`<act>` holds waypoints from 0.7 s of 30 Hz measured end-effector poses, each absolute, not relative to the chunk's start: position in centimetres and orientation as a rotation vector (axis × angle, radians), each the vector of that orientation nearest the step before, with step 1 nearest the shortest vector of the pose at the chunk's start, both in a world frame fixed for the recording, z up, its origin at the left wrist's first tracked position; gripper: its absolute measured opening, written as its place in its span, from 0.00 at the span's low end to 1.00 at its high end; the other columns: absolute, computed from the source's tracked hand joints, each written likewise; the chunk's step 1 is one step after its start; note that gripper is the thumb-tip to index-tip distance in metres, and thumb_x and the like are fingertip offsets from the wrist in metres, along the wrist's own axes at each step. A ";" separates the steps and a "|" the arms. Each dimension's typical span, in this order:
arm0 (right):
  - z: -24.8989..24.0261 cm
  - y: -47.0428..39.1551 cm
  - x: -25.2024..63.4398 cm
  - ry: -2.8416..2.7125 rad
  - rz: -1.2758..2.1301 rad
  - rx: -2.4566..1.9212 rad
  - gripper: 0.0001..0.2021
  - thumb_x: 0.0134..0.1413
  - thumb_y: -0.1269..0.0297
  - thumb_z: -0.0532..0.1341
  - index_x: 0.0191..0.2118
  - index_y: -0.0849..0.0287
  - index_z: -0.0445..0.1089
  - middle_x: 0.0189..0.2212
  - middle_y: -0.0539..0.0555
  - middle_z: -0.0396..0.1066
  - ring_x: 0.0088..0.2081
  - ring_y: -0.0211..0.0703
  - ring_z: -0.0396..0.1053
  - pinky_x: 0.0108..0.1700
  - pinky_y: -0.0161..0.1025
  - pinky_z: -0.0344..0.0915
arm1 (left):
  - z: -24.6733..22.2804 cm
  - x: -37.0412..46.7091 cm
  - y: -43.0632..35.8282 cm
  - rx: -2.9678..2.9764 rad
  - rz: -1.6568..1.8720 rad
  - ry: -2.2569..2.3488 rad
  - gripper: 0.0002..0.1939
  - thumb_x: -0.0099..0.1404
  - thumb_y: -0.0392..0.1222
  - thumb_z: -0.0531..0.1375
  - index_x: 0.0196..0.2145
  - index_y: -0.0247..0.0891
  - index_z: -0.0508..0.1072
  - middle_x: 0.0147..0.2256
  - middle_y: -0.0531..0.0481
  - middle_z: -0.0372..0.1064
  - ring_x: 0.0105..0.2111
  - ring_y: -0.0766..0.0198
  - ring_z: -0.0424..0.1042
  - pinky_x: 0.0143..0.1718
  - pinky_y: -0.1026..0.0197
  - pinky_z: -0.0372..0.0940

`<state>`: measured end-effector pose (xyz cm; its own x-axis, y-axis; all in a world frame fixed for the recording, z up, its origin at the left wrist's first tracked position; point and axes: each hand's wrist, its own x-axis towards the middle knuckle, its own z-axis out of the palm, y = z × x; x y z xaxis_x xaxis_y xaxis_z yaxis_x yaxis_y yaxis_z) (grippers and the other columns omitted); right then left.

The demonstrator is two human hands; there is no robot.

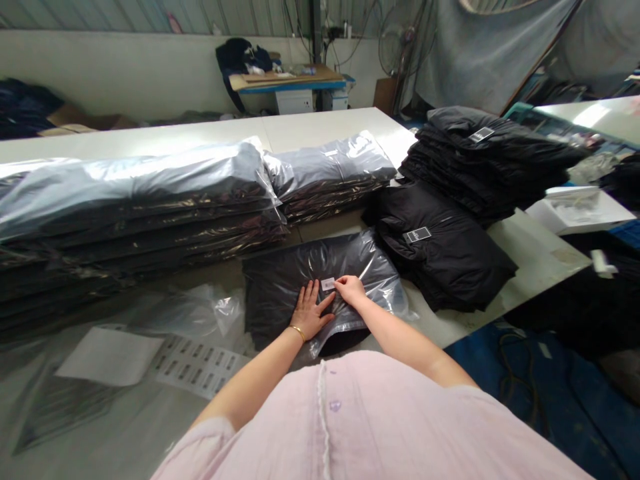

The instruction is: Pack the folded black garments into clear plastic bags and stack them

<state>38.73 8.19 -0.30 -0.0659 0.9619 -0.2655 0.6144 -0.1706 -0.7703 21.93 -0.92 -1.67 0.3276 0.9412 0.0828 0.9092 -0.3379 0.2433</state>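
A black garment in a clear plastic bag (290,273) lies on the table in front of me. My left hand (310,312) rests flat on the bag, fingers spread, a gold bangle on the wrist. My right hand (350,290) presses its fingertips at the edge of a small white sticker (328,284) on the bag. A sheet of barcode stickers (200,365) lies at the near left beside a white paper (110,355) and loose empty bags (200,313).
Tall stacks of bagged garments (135,200) fill the left, and a smaller stack (330,170) sits behind. Unbagged black garments (440,247) with labels lie at the right, a higher pile (490,160) beyond. A white box (580,210) sits at the far right; the table edge (500,313) drops to a blue floor.
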 end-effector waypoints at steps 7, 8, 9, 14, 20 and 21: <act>0.4 8.2 38.6 -1.753 1.099 -1.859 0.09 0.51 0.59 0.61 0.31 0.55 0.78 0.32 0.53 0.78 0.36 0.42 0.74 0.39 0.33 0.65 | -1.6 22.2 -0.8 2.400 0.193 1.844 0.45 0.61 0.61 0.58 0.68 0.36 0.50 0.69 0.38 0.38 0.69 0.48 0.34 0.67 0.44 0.35; 0.4 8.2 38.7 -1.762 1.099 -1.860 0.09 0.52 0.60 0.61 0.32 0.55 0.79 0.32 0.53 0.78 0.37 0.43 0.75 0.40 0.33 0.65 | -1.6 22.2 -0.7 2.400 0.175 1.851 0.45 0.61 0.62 0.57 0.67 0.34 0.51 0.69 0.38 0.39 0.69 0.48 0.34 0.67 0.44 0.34; 0.4 8.2 38.7 -1.768 1.108 -1.860 0.09 0.52 0.61 0.60 0.32 0.55 0.79 0.33 0.53 0.78 0.37 0.43 0.75 0.40 0.33 0.65 | -1.7 22.2 -0.7 2.404 0.162 1.852 0.45 0.61 0.62 0.57 0.67 0.34 0.52 0.69 0.38 0.39 0.69 0.49 0.34 0.67 0.44 0.34; 0.4 7.9 39.1 -1.668 1.127 -1.862 0.15 0.56 0.66 0.54 0.42 0.57 0.78 0.33 0.53 0.78 0.35 0.41 0.75 0.41 0.33 0.66 | -1.7 22.1 -0.6 2.414 0.158 1.835 0.43 0.62 0.63 0.54 0.67 0.36 0.51 0.69 0.39 0.39 0.69 0.50 0.34 0.67 0.43 0.35; 1.4 5.5 39.7 -2.182 0.637 -1.419 0.19 0.57 0.71 0.53 0.52 0.55 0.73 0.54 0.55 0.70 0.52 0.48 0.66 0.57 0.42 0.58 | -1.0 22.3 -0.7 2.457 0.223 1.797 0.42 0.62 0.61 0.55 0.68 0.40 0.50 0.69 0.45 0.41 0.69 0.48 0.33 0.67 0.41 0.30; 1.5 5.1 39.7 -2.294 0.608 -1.356 0.20 0.57 0.70 0.53 0.53 0.55 0.72 0.57 0.55 0.67 0.53 0.49 0.65 0.58 0.45 0.57 | -1.0 22.4 -0.6 2.472 0.230 1.772 0.41 0.63 0.61 0.54 0.68 0.42 0.50 0.69 0.47 0.43 0.69 0.48 0.33 0.67 0.40 0.29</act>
<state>39.71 5.09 1.48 -0.4456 0.8869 0.1217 0.7104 0.4330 -0.5549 22.39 -0.65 -0.98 0.3151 0.9465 0.0690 0.9328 -0.3223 0.1614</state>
